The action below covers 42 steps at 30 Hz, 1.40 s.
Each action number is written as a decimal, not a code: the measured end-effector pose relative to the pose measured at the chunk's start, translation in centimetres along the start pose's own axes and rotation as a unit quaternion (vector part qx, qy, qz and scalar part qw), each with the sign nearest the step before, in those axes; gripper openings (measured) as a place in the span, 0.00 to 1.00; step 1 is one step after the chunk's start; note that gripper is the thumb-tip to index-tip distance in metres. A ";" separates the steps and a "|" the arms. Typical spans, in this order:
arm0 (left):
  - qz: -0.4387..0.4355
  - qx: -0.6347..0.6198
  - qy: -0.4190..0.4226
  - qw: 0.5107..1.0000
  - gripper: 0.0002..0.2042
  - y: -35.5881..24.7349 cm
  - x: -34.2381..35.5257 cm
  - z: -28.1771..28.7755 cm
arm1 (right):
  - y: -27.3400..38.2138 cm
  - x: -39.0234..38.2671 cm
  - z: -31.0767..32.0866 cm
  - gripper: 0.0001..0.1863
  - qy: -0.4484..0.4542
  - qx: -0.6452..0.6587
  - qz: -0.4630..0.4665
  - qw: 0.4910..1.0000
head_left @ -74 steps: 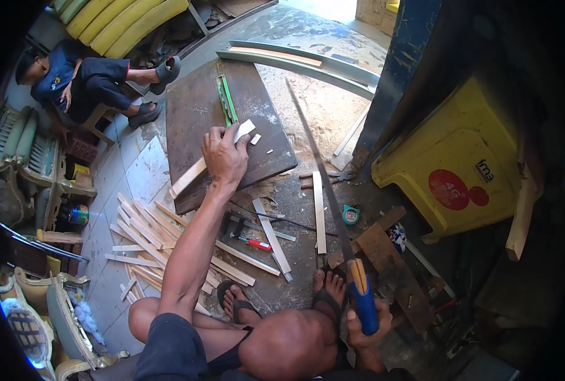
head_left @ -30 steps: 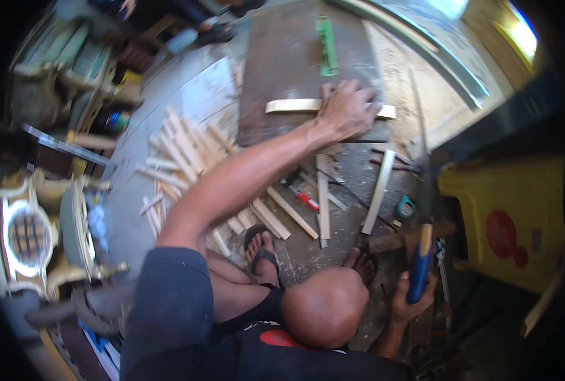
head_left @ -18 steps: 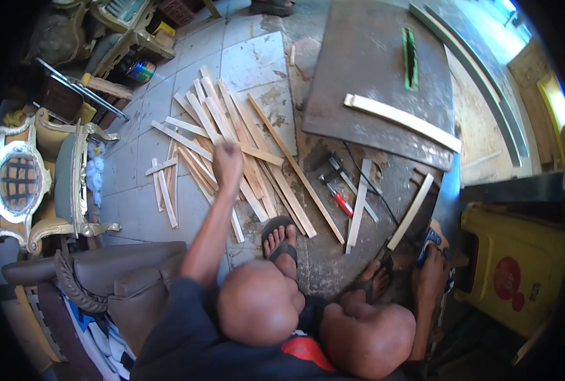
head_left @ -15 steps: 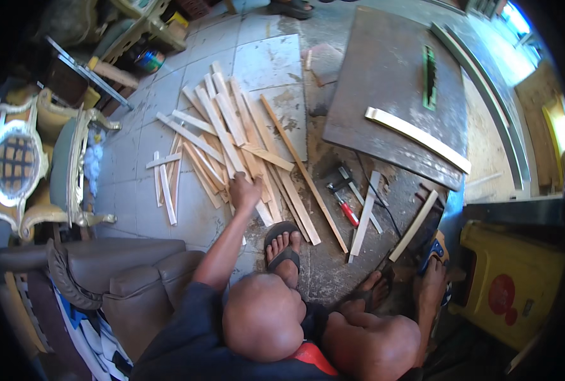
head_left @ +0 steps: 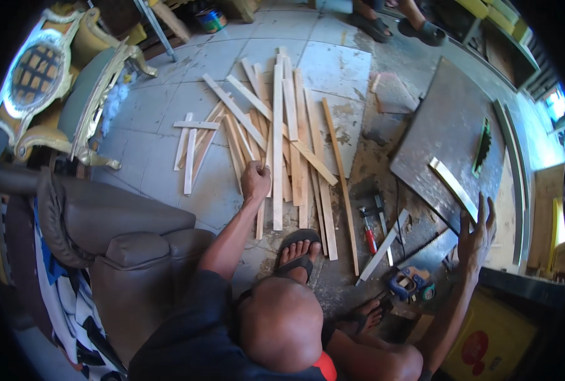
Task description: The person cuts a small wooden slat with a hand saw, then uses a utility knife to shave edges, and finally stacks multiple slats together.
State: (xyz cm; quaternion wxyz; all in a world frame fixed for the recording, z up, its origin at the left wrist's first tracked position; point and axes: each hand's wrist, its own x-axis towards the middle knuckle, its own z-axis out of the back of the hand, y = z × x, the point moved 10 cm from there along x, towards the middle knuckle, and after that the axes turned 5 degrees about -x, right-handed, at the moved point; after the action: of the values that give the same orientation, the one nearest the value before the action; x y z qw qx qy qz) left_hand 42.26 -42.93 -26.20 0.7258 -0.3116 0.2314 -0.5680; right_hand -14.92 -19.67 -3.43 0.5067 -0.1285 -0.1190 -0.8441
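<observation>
Board strip: one pale, slim wooden strip (head_left: 454, 184), lying on the dark brown, flat rectangular board (head_left: 431, 127), its near end beside our right hand.
Right hand (head_left: 477, 233): fingers spread wide, thumb apart, at that near end; no firm hold shows, and we cannot tell whether skin meets wood.
Handling, board strip: we judge it best taken across its narrow width, thumb on one edge and fingers on the other, lest it swivel.
Left hand (head_left: 255, 183): fingers curled in, at the near side of the pile; we cannot tell whether wood sits in the grip.
Pile: loose, crossing pale and tan wooden strips (head_left: 299, 168), on grey floor tiles.
Handling, pile: we would favour an uppermost strip and draw it along its length; a middle lift could drag neighbours with it.
Slot: narrow, green-edged opening (head_left: 482, 149) in the board, a dark toothed edge showing; we keep fingers off it.
Handsaw: broad silver blade with blue-and-wood handle (head_left: 427, 256), lying near our right forearm; the arm is best kept high over its teeth.
Clamp: red-handled, dark metal bar (head_left: 370, 241), between pile and board.
Outermost: brown padded seat (head_left: 130, 216), at our left.
</observation>
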 end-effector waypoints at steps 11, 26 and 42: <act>0.305 0.298 -0.173 0.888 0.22 19.2 10.7 16.1 | -3.3 0.0 -5.5 0.20 0.037 0.151 -0.013 0.988; -0.353 -0.153 0.094 0.918 0.19 -26.4 6.4 3.1 | -1.5 -0.7 -4.1 0.21 0.034 0.133 0.057 0.989; -0.598 -0.119 0.354 0.709 0.17 -46.1 -16.8 -14.9 | -5.9 -4.0 -2.1 0.35 -0.099 0.182 -0.151 0.966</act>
State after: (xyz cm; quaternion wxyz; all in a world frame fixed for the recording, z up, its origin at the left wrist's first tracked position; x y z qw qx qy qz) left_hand -3.56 -36.87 -3.90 0.0558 -0.2448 0.3022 -0.9196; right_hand -18.52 -14.39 -7.15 0.3738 -0.0979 -0.3386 -0.8579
